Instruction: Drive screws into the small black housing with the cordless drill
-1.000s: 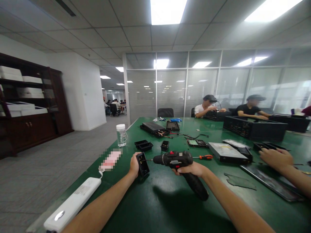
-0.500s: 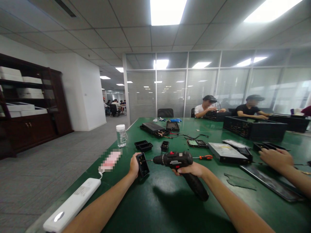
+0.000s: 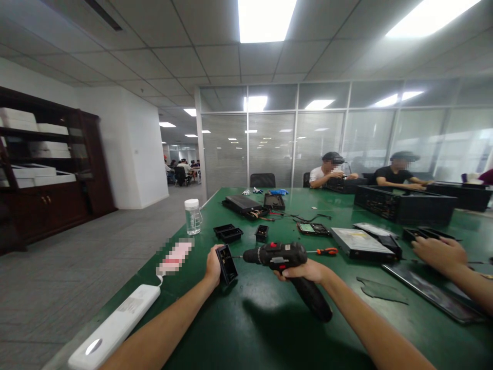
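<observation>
My left hand (image 3: 213, 263) is closed around a small black rectangular plastic part (image 3: 227, 264), holding it on edge on the green table (image 3: 250, 334). My right hand (image 3: 304, 269) grips the handle of a black cordless drill (image 3: 281, 255) with red trim. The drill lies level and its bit points left, with the tip at the black part's face. Both forearms reach in from the bottom of the view.
Another person's hand (image 3: 437, 252) rests at the right near a flat dark panel (image 3: 427, 290). An orange-handled screwdriver (image 3: 325, 251), an optical drive (image 3: 360, 242), small black trays (image 3: 230, 233), a water bottle (image 3: 191, 216) and a white power strip (image 3: 115, 326) lie around. Two people sit at the far end.
The view has shifted very slightly; both hands, the drill and the black part stay in place.
</observation>
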The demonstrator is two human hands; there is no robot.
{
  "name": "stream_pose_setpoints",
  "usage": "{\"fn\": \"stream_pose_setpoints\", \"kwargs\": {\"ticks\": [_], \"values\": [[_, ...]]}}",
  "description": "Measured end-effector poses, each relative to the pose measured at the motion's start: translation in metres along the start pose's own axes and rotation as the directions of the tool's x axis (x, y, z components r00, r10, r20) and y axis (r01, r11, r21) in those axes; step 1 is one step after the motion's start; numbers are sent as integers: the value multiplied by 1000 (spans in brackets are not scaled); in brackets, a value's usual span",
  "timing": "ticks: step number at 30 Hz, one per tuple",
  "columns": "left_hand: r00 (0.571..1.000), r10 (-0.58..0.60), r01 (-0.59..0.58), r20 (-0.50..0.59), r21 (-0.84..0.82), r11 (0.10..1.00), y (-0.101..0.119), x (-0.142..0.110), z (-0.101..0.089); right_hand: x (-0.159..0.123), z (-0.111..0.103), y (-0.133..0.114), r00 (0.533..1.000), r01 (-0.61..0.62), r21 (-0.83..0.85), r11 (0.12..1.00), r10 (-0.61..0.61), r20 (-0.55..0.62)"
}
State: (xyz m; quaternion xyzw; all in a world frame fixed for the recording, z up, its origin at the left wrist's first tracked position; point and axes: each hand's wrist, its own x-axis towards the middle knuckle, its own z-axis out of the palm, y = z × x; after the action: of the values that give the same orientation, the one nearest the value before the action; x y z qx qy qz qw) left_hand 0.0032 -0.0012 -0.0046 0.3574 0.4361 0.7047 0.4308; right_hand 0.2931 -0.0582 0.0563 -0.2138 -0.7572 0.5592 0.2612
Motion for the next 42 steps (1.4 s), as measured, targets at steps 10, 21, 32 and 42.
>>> {"fn": "stream_pose_setpoints", "kwargs": {"ticks": [10, 21, 32, 42], "values": [[999, -7, 9, 54, -39, 999, -2, 3, -1, 0, 3, -5, 1000, -2, 28, 1000, 2, -9], [999, 34, -34, 42, 11, 999, -4, 6, -2, 0, 2, -1, 1000, -6, 57, 998, 6, -5], [997, 54, -55, 63, 2, 998, -5, 6, -4, 0, 3, -4, 1000, 7, 51, 999, -7, 2], [999, 18, -18, 44, 3, 1000, -1, 2, -1, 0, 3, -2, 1000, 2, 73, 997, -2, -2]]}}
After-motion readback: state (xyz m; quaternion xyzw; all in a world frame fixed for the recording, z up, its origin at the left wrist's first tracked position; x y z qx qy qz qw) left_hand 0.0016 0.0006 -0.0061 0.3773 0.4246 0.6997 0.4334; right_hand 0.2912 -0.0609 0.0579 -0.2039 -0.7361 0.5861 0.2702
